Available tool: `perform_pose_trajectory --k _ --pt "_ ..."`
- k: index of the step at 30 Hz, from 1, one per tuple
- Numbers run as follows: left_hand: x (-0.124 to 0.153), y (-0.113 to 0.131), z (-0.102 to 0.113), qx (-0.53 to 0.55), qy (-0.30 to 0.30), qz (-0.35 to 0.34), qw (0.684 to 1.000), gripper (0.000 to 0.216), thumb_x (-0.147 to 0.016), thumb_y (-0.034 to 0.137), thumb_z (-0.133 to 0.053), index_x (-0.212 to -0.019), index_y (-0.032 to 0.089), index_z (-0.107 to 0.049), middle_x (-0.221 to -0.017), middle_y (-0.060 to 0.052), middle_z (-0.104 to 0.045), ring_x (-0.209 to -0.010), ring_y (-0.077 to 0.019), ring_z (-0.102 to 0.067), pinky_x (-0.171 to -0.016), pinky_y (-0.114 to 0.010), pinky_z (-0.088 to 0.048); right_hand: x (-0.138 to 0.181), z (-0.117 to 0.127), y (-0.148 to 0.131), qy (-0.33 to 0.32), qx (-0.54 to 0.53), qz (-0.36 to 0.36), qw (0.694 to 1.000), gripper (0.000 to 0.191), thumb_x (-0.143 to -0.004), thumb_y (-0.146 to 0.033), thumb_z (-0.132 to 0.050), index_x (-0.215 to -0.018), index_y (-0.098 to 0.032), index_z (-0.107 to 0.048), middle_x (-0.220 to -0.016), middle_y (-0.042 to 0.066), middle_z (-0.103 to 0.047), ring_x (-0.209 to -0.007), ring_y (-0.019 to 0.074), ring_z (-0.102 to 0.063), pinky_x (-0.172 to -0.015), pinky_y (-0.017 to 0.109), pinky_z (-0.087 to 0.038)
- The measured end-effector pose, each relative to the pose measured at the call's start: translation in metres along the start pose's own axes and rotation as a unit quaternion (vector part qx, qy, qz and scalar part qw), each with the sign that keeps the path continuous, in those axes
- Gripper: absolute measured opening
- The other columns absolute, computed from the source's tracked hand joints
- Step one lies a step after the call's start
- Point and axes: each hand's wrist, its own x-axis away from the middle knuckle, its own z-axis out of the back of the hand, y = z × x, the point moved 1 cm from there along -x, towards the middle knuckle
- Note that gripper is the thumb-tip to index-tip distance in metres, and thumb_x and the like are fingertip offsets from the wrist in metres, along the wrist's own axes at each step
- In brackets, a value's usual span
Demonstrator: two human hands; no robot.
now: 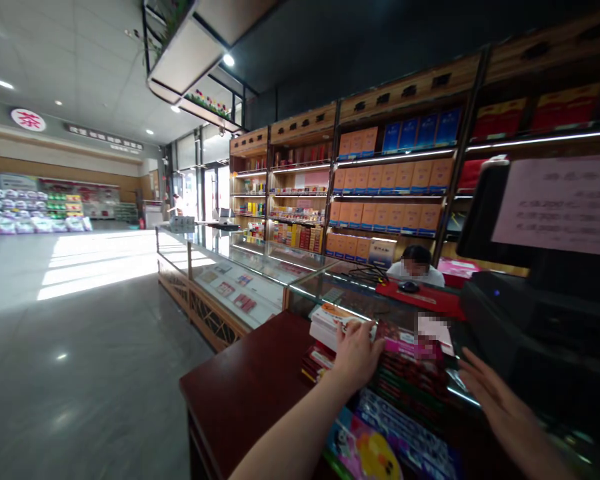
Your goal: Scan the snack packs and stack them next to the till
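My left hand (355, 350) lies over the right end of a stack of white boxes (325, 327), its fingers bent around their edge. Beside it, a pink and dark red packet (403, 345) sits on top of a pile of dark red packets (410, 373). My right hand (490, 387) hangs to the right of this pile with its fingers stretched out and nothing in them. Nearer to me are a blue patterned package (405, 427) and a colourful package with a yellow chick (375, 457), partly below my left forearm.
A dark red wooden counter (245, 367) adjoins long glass display cases (230, 280). At right stands a black checkout terminal (520, 320) with a pink paper sheet (560, 203). A person (417, 267) sits low behind the glass counter, before shelves of boxes (390, 177).
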Motion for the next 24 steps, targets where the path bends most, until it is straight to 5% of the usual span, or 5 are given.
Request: perform_pose_trajectory --k 6,18,24 --pt "-0.003 0.009 -0.003 0.004 0.002 -0.007 1.000 0.044 -0.100 0.045 -0.038 -0.138 0.027 -0.051 -0.135 -0.006 -0.064 -0.136 -0.0242 -0.047 -0.124 -0.057 -0.011 0.001 -0.026 -0.009 -0.090 -0.012 -0.042 0.995 0.082 -0.079 -0.072 -0.045 -0.143 -0.021 -0.054 -0.139 0.012 -0.063 -0.131 0.0349 -0.056 -0.111 0.049 -0.044" --pt "-0.006 0.010 -0.006 -0.003 -0.021 0.018 1.000 0.047 -0.099 0.049 -0.036 -0.135 0.025 -0.053 -0.132 -0.008 -0.066 -0.136 -0.0278 -0.047 -0.122 -0.064 -0.002 -0.004 -0.020 -0.013 -0.047 -0.028 -0.046 0.997 0.067 -0.077 -0.065 -0.052 -0.129 -0.025 -0.066 -0.127 0.010 -0.071 -0.125 0.0347 -0.062 -0.105 0.045 -0.050" --pt "-0.005 0.014 0.000 -0.002 -0.022 0.030 0.999 0.048 -0.098 0.050 -0.034 -0.133 0.025 -0.055 -0.129 -0.007 -0.067 -0.134 -0.0271 -0.048 -0.122 -0.063 -0.005 0.000 -0.017 -0.032 -0.049 -0.027 -0.124 0.991 0.066 -0.079 -0.061 -0.053 -0.129 -0.021 -0.067 -0.126 0.010 -0.072 -0.126 0.0349 -0.061 -0.107 0.044 -0.048"
